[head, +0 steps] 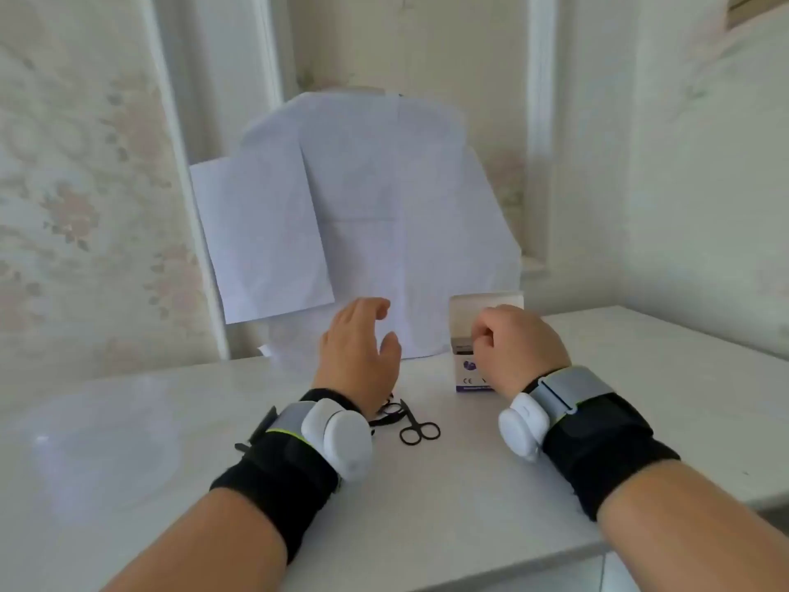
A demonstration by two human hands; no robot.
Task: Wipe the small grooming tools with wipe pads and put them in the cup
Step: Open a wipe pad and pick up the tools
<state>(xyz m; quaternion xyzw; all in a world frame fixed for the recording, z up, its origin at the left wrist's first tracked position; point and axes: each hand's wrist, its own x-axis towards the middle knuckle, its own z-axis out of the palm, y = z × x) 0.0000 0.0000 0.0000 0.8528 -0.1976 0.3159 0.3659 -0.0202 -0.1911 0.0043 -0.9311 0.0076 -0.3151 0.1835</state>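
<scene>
surface: white table (555,442) | on it: black scissors (416,427), wipe box (471,373)

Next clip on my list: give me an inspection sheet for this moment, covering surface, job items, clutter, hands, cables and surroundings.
Surface: white glossy table, glare patch at left.
Job's things: small black scissors lie flat between the wrists; more dark tools are partly hidden under the left wrist. White and purple box stands upright, top flap open. No cup in view.
Clutter: nothing seen.
Hands: left hand open above the tools; right hand curled at the box front, grip unclear.
Cables: nothing seen; both wrists wear black bands with white sensor pods.
Surroundings: white paper sheets propped behind the table; floral wallpaper.
</scene>
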